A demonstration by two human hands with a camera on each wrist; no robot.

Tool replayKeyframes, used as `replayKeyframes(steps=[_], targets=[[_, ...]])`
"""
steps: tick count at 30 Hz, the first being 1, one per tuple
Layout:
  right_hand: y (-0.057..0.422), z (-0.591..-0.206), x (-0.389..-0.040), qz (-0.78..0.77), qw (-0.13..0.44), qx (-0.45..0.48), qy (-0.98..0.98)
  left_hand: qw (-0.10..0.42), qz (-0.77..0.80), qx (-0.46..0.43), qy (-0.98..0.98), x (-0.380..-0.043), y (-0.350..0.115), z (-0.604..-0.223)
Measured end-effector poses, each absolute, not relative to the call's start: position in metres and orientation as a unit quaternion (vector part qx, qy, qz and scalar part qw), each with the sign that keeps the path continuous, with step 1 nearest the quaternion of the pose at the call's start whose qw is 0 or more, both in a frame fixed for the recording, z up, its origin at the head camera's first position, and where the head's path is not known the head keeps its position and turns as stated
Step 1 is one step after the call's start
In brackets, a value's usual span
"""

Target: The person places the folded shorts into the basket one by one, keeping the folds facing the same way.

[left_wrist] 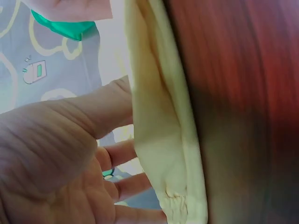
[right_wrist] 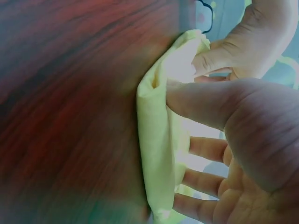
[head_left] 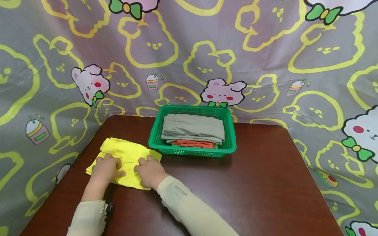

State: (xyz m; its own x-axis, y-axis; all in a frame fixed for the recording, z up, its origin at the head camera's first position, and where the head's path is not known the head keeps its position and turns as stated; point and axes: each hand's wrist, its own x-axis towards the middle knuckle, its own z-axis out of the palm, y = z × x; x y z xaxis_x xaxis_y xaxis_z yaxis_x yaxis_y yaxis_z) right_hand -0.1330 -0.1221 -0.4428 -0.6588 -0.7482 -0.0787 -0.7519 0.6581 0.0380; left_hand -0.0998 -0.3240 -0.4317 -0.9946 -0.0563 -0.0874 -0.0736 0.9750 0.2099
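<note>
A folded yellow garment with a gathered elastic waistband lies flat on the left part of the table. On its left part rests my left hand, fingers spread and bent loosely, tips on the cloth. My right hand touches the right part in the same way. From the left wrist view, the thumb and fingertips meet the top of the folded layers, the garment seen edge-on. In the right wrist view, the thumb and fingers lie against the top of the fabric, and the other hand shows beyond.
A green perforated basket stands at the back middle of the brown table. Inside it are folded grey pants and orange cloth. A patterned curtain hangs behind and beside the table.
</note>
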Motion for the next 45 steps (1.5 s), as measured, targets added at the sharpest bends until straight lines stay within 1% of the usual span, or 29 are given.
replayKeyframes(steps=[4,11,14,20,27,33,45], targets=[[-0.115,-0.440,-0.132,0.012,0.035,-0.419,0.907,0.040,0.103,-0.040,0.993,-0.096,-0.319,-0.431],[-0.096,-0.438,-0.133,0.003,0.039,-0.436,0.899,0.001,0.114,-0.049,0.992,-0.087,-0.301,-0.431],[-0.088,-0.438,-0.135,-0.003,0.040,-0.442,0.896,-0.003,0.114,-0.057,0.992,-0.084,-0.293,-0.431],[-0.078,-0.438,-0.135,-0.022,0.045,-0.447,0.893,0.005,0.116,-0.076,0.990,-0.078,-0.282,-0.431],[-0.059,-0.438,-0.145,-0.029,0.051,-0.462,0.885,-0.003,0.111,-0.078,0.991,-0.079,-0.266,-0.434],[-0.042,-0.441,-0.153,-0.046,0.055,-0.483,0.873,0.009,0.109,-0.092,0.990,-0.080,-0.252,-0.434],[-0.023,-0.444,-0.151,-0.058,0.055,-0.483,0.872,0.028,0.091,-0.100,0.990,-0.078,-0.227,-0.429]])
